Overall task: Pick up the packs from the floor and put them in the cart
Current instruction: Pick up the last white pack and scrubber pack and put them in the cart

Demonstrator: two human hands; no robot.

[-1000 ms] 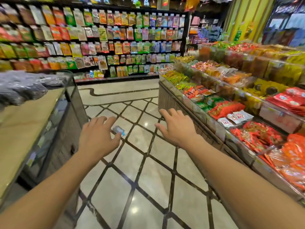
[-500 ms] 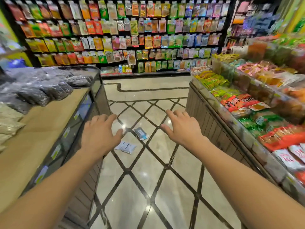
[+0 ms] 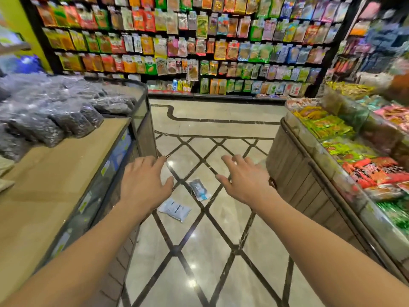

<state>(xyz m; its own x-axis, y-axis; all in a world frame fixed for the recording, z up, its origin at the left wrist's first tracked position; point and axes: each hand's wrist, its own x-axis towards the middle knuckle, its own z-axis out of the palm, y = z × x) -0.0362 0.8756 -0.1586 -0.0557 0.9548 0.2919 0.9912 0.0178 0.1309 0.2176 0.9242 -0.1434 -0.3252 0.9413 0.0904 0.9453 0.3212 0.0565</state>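
Left hand and right hand both out palm-down over the aisle floor, fingers straight and spread, holding nothing. Two packs on the tiles below and between them: white pack nearer, dark-and-blue pack just beyond, apart from each other. Wooden counter on left, dark bagged goods piled on it. Bin display on right holds loose snack packets. Back wall rack hung with snack bags.
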